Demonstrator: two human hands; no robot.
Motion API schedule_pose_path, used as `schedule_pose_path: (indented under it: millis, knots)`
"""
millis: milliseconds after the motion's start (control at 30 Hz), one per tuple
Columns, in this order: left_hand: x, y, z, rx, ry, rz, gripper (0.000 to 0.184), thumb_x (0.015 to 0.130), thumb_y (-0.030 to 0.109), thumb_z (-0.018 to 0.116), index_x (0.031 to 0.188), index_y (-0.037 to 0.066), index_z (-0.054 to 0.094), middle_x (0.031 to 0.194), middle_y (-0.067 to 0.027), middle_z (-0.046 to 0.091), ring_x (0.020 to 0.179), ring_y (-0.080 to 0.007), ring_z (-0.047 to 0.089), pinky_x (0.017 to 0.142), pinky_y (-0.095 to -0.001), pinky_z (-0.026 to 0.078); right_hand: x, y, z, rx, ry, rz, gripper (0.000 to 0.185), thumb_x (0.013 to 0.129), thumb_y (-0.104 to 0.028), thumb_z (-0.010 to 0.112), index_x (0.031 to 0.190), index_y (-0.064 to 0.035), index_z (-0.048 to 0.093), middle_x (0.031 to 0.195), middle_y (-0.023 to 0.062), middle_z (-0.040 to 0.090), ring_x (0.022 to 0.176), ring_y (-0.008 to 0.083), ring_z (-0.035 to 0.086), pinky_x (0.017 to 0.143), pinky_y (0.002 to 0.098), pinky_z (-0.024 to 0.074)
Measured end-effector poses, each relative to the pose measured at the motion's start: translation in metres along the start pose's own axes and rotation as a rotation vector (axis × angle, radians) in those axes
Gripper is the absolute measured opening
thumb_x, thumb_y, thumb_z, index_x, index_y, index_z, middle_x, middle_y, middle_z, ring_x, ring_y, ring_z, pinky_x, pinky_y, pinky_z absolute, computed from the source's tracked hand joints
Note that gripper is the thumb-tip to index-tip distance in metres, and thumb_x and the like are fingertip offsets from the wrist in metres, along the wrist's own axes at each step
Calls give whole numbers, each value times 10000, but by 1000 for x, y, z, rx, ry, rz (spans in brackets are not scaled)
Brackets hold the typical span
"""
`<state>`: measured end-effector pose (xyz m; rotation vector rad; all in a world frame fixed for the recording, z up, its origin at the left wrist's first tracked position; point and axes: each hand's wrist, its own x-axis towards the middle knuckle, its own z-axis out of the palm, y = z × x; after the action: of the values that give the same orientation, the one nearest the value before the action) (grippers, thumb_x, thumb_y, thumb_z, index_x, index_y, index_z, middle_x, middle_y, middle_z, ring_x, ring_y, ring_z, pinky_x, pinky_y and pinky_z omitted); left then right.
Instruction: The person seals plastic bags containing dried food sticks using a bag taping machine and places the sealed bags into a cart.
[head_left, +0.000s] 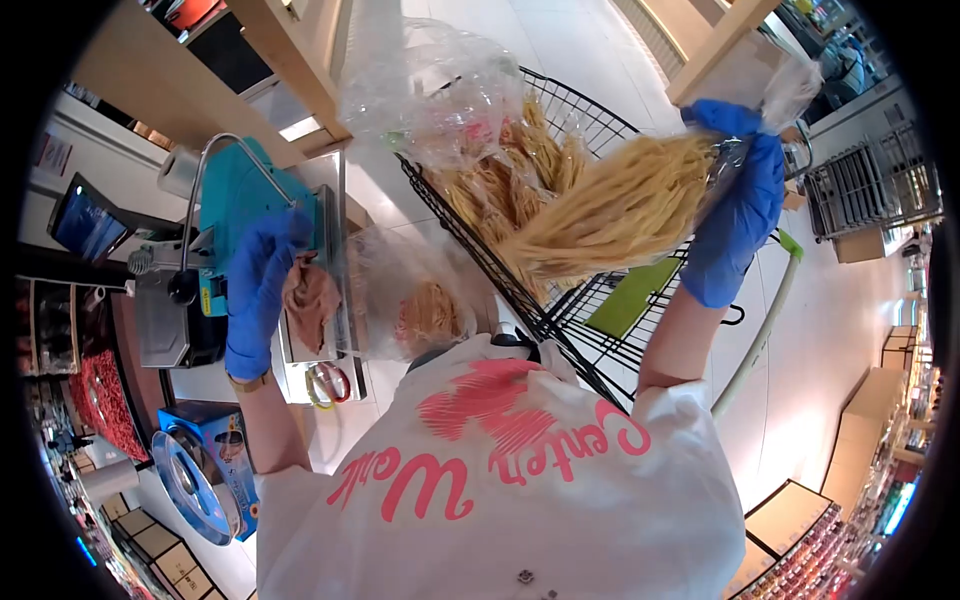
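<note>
Right hand (742, 200): fingers closed round gathered neck of bag of pale strips (625, 205), upper right, over trolley (545, 325), presumably keeping contents in. Left hand (262, 280): fingers curled; cannot tell whether gripping.

Flanked at right by a cart (543, 318) beneath a bag of strips (630, 205), at left by a machine (235, 195). Split midway by another bag (432, 310); bounded farther left by a monitor (90, 225).

At the left, a lit screen (92, 222) stands near a white roll (179, 171); below it, a blue box (232, 450) sits near a red heap (103, 395). At the right, a metal rack (870, 180) stands beyond the pale floor (800, 350)
</note>
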<state>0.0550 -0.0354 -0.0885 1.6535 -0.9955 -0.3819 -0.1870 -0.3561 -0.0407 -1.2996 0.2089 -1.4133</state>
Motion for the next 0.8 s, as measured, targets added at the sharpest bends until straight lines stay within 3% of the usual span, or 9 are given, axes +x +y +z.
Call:
schedule_pose_path:
  millis: [100, 200, 333, 367, 400, 567, 667, 767, 800]
  knots:
    - [-17, -29, 0, 62, -11, -176, 225, 881, 34, 457, 1094, 6, 524, 1035, -59, 560, 946, -132, 518, 871, -240, 380, 1, 11, -29, -272, 59, 167, 299, 948, -218, 379, 905, -13, 593, 892, 97, 647, 850, 121, 568, 822, 255, 416]
    - [-34, -52, 6, 55, -103, -262, 224, 881, 23, 455, 1093, 6, 524, 1018, -51, 560, 936, -126, 519, 854, -234, 387, -3, 62, -78, -455, -55, 242, 268, 947, -188, 391, 916, -12, 591, 894, 79, 642, 867, 99, 538, 833, 238, 392]
    - [-75, -99, 20, 27, -52, -443, 221, 886, 56, 463, 1084, 1, 547, 1013, -49, 566, 909, -110, 521, 836, -242, 403, -15, 139, -151, -621, -93, 269, 268, 945, -195, 388, 949, -24, 594, 944, 48, 618, 875, 110, 515, 817, 250, 390]
    - [-83, -101, 22, 66, -35, -568, 215, 883, 53, 470, 1076, 9, 553, 1006, -37, 566, 909, -100, 519, 836, -238, 404, -19, 161, -172, -711, -72, 275, 269, 942, -195, 385, 949, -20, 589, 937, 54, 610, 877, 123, 517, 811, 259, 395]
    - [-97, -115, 22, -11, -42, -605, 233, 887, 84, 494, 1104, 13, 538, 1055, -47, 575, 967, -112, 524, 864, -238, 397, -23, 188, -198, -762, -74, 260, 277, 945, -197, 382, 942, -15, 590, 915, 60, 608, 862, 125, 524, 794, 259, 408]
    - [-121, -135, 41, 70, -20, -554, 204, 886, 86, 505, 1074, 17, 549, 988, -32, 586, 916, -105, 525, 825, -233, 405, -61, 280, -248, -842, -32, 372, 285, 949, -191, 374, 935, -9, 593, 917, 79, 601, 824, 141, 531, 784, 280, 426]
    - [-123, -153, 55, 21, -7, -627, 179, 876, 99, 531, 1032, 15, 557, 961, -43, 595, 890, -96, 536, 772, -233, 428, -77, 302, -220, -872, 5, 409, 284, 947, -186, 375, 939, -10, 597, 923, 84, 589, 830, 137, 519, 779, 280, 421]
    - [-111, -180, 76, 146, -95, -658, 212, 860, 112, 554, 1054, 28, 544, 968, -67, 601, 885, -135, 562, 778, -256, 439, -89, 334, -208, -895, -18, 494, 267, 937, -180, 397, 981, -11, 599, 934, 92, 590, 838, 154, 519, 780, 281, 417]
    - [-111, -196, 87, 349, -128, -641, 255, 845, 188, 580, 1041, 29, 545, 947, -108, 617, 867, -200, 598, 769, -298, 458, -93, 347, -212, -907, -53, 529, 266, 933, -182, 410, 1013, -9, 596, 947, 95, 603, 847, 164, 532, 792, 279, 419]
